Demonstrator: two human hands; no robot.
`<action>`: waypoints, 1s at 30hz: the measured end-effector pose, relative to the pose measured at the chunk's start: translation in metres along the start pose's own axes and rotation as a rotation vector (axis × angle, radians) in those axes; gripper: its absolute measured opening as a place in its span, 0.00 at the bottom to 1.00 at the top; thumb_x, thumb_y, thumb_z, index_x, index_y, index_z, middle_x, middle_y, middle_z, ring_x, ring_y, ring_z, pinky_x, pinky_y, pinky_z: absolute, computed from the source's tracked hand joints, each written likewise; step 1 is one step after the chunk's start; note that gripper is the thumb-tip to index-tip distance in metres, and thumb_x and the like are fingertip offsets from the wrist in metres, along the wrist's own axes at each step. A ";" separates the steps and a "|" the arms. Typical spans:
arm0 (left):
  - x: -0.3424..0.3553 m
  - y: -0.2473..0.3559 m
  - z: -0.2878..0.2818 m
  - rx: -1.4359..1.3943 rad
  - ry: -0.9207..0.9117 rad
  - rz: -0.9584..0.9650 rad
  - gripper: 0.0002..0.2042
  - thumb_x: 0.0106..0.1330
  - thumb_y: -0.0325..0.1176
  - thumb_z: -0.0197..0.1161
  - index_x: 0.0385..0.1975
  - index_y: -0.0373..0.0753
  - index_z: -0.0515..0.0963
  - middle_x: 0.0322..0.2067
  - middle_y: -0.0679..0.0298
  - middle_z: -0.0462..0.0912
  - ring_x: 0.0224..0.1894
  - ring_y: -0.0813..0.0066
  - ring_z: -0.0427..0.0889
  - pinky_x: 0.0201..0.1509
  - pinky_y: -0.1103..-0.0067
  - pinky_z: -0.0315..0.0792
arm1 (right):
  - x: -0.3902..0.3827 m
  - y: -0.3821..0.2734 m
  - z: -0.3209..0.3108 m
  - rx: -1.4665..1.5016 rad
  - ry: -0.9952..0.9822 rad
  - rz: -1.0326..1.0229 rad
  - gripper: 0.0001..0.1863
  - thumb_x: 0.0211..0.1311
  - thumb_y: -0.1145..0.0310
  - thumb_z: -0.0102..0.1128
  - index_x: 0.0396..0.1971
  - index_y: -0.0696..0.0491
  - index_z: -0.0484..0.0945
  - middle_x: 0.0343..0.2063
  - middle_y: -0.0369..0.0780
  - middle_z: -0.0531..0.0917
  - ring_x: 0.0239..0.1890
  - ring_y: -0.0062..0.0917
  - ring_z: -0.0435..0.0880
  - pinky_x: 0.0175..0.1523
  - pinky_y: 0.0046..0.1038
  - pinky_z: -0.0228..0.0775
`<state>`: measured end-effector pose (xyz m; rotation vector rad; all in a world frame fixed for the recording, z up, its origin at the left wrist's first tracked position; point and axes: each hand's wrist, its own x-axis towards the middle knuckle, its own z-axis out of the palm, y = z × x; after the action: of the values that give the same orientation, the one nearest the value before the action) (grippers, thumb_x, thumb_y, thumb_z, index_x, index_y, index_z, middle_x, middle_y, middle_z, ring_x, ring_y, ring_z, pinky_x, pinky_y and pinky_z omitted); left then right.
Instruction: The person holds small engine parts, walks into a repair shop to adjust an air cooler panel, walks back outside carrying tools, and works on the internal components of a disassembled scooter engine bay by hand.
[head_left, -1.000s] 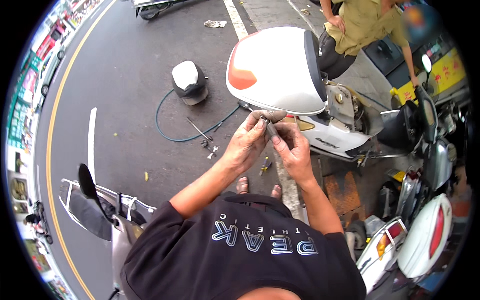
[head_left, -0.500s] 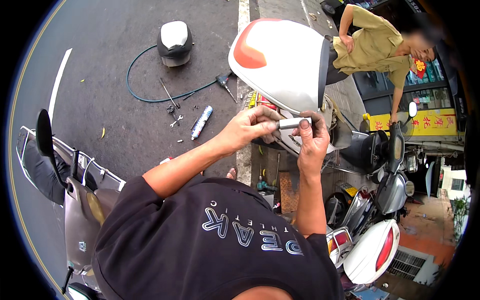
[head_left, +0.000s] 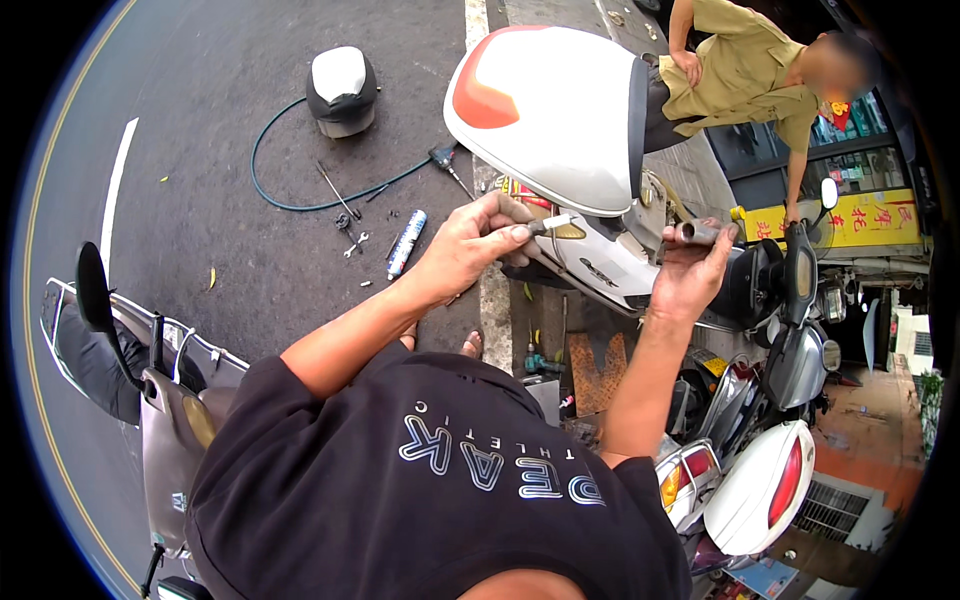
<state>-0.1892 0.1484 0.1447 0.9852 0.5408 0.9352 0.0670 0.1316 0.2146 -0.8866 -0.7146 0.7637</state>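
Observation:
My left hand [head_left: 473, 247] grips a spark plug [head_left: 553, 222], its white insulator pointing right. Apart from it, my right hand [head_left: 688, 270] holds a short dark metal socket tube [head_left: 698, 233] in curled fingers. Just beyond both hands stands a white scooter [head_left: 603, 275] with a white and orange top box [head_left: 535, 115].
Tools [head_left: 352, 240], a white-blue cylinder [head_left: 406, 243], a hose [head_left: 265, 195] and a black-and-white object [head_left: 340, 90] lie on the pavement. A grey scooter [head_left: 170, 440] stands at left, several parked scooters [head_left: 760, 480] at right. A person in olive [head_left: 740, 75] stands at upper right.
My hands have separated. The socket tube has moved right in my right hand, and the spark plug now shows in my left. The view has shifted from one second ago.

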 end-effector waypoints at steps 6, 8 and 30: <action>0.000 -0.007 0.001 -0.056 -0.034 -0.024 0.11 0.67 0.34 0.58 0.41 0.33 0.72 0.31 0.61 0.82 0.33 0.78 0.80 0.40 0.81 0.74 | -0.050 0.016 0.029 -0.245 -0.461 0.572 0.11 0.68 0.63 0.52 0.41 0.55 0.73 0.25 0.34 0.75 0.18 0.10 0.67 0.19 0.13 0.58; 0.002 -0.001 0.003 -0.014 -0.074 -0.025 0.11 0.67 0.35 0.58 0.41 0.34 0.73 0.31 0.61 0.82 0.33 0.78 0.80 0.39 0.81 0.74 | -0.057 0.023 0.033 -0.583 -0.594 0.395 0.14 0.65 0.62 0.58 0.43 0.56 0.73 0.21 0.30 0.72 0.17 0.09 0.65 0.20 0.13 0.56; 0.002 -0.013 -0.013 -0.389 -0.060 -0.102 0.09 0.65 0.29 0.59 0.42 0.36 0.73 0.35 0.60 0.81 0.39 0.73 0.82 0.46 0.76 0.75 | -0.059 0.052 0.030 -0.518 -0.523 0.375 0.14 0.63 0.63 0.61 0.38 0.59 0.76 0.23 0.29 0.76 0.19 0.07 0.64 0.22 0.13 0.53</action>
<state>-0.1923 0.1531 0.1274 0.6270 0.3375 0.8759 -0.0025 0.1170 0.1703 -1.3313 -1.2643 1.1945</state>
